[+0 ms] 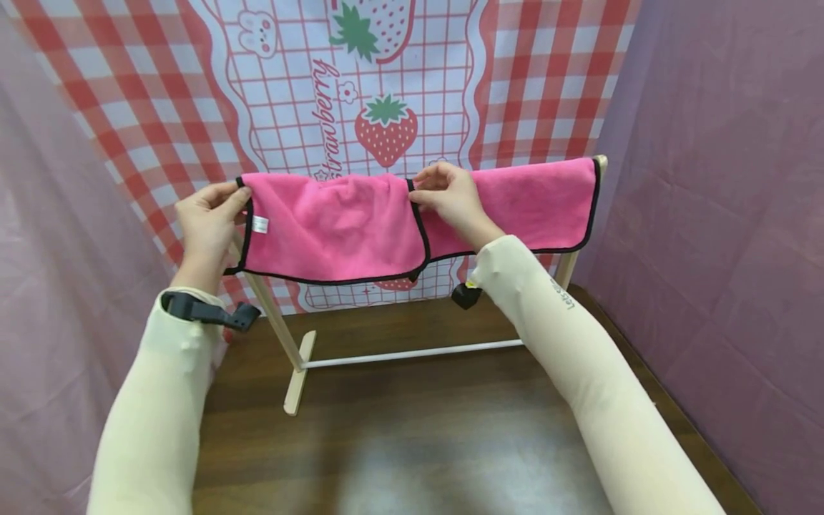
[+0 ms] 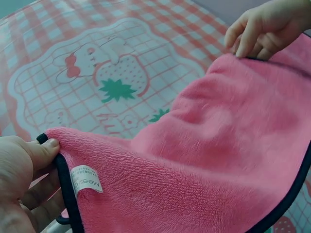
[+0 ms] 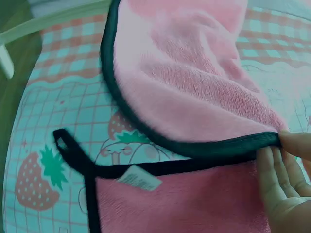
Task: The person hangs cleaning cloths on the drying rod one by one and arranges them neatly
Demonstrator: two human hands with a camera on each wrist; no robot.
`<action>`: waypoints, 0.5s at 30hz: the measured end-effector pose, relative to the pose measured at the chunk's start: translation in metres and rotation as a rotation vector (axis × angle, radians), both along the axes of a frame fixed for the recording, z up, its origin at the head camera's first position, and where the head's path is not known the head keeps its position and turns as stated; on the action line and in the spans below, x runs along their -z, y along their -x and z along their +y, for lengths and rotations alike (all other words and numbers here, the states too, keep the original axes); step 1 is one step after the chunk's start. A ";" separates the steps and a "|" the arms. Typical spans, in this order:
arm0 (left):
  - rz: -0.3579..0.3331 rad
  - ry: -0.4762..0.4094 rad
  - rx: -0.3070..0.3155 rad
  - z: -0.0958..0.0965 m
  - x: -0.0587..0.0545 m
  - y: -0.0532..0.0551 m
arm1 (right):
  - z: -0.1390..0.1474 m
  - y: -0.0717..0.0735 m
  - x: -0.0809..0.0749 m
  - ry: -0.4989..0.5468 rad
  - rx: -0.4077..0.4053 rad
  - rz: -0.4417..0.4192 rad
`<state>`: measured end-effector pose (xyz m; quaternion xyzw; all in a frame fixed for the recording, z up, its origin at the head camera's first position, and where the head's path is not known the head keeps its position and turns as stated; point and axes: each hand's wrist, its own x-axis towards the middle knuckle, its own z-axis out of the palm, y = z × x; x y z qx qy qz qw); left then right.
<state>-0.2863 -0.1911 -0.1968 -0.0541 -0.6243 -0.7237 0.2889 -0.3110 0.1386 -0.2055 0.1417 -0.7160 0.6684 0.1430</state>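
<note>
Two pink towels with black edging hang side by side along the top of a wooden rack [image 1: 267, 307]. The left towel [image 1: 341, 236] sags and wrinkles between my hands, a white label [image 1: 260, 224] near its left edge. My left hand [image 1: 209, 218] pinches that towel's upper left corner between thumb and fingers. At its upper right corner, my right hand [image 1: 453, 200] pinches the black edge. The right towel [image 1: 534, 207] lies flatter, partly behind my right hand. In the right wrist view, a black hanging loop [image 3: 70, 148] and a label [image 3: 139, 178] show on this towel.
The rack's foot [image 1: 297, 383] and white lower bar [image 1: 412, 354] stand on a dark brown table [image 1: 386, 443]. Behind hangs a red-checked strawberry cloth [image 1: 438, 93]. Pale purple drapes [image 1: 714, 179] close in both sides.
</note>
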 end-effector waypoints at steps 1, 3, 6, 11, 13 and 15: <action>-0.004 -0.015 0.002 -0.002 -0.002 0.001 | 0.000 0.001 -0.002 0.037 0.006 0.015; -0.013 -0.027 -0.014 -0.007 -0.006 0.004 | 0.000 0.003 -0.006 0.124 0.016 0.035; -0.019 -0.057 -0.037 -0.014 -0.013 0.005 | 0.002 0.006 -0.013 0.217 0.041 0.053; 0.017 -0.147 -0.050 -0.024 -0.023 0.005 | 0.005 0.009 -0.021 0.292 0.086 0.072; 0.038 -0.170 -0.056 -0.027 -0.025 0.004 | 0.006 0.010 -0.022 0.309 0.090 0.075; 0.052 -0.176 -0.059 -0.028 -0.026 0.003 | 0.007 0.011 -0.022 0.323 0.086 0.077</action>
